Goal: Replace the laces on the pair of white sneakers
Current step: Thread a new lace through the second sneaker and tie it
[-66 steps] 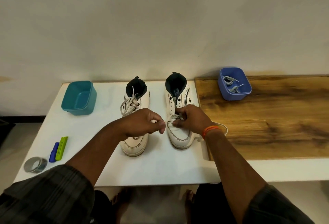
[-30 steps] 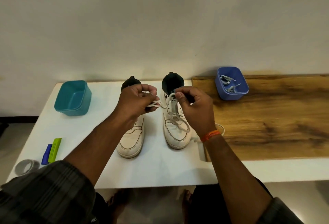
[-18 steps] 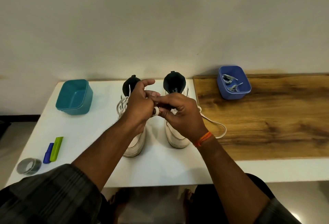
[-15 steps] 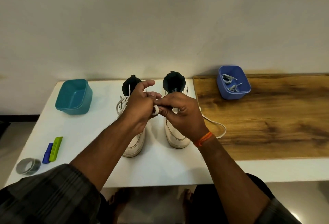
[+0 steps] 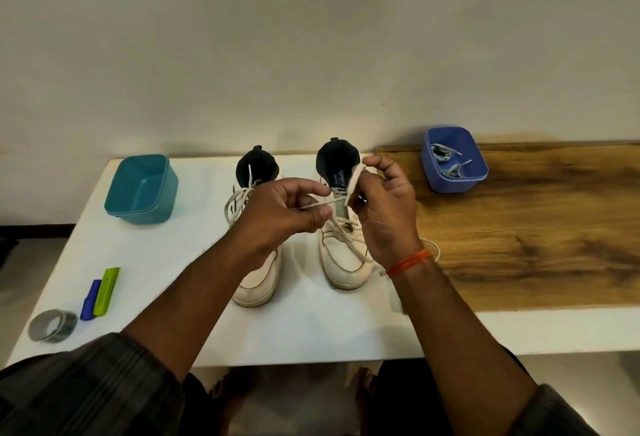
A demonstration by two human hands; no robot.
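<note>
While both hands are hovering above the right sneaker [image 5: 343, 255], a white lace [image 5: 353, 179] is stretching between them. The right hand [image 5: 388, 207] is pinching a folded bundle of this lace between thumb and first finger, just in front of the dark opening of the right sneaker. The left hand [image 5: 284, 214] is curling its fingers and pinching a thin end of the same lace, which is running across to the right hand. More of the lace is hanging down from the hands over the front of the right sneaker, and one loop is lying on the table [image 5: 311, 324] to the right of this sneaker, partly behind the right wrist.

The left sneaker [image 5: 258, 283] is standing just beside the right sneaker, on its left, with its own lace loose near the opening. Both are pointing their toes toward the person.

Right of the right sneaker, a wooden board [image 5: 540, 227] is lying on the table, and a blue tub [image 5: 478, 177] with grey laces [image 5: 446, 160] inside is sitting on its far corner. Well to the left of the right sneaker, a teal tub [image 5: 138, 189] is standing. Further left and nearer to the person, a green marker [image 5: 106, 292], a blue marker [image 5: 89, 300] and a roll of tape [image 5: 52, 325] are lying.
</note>
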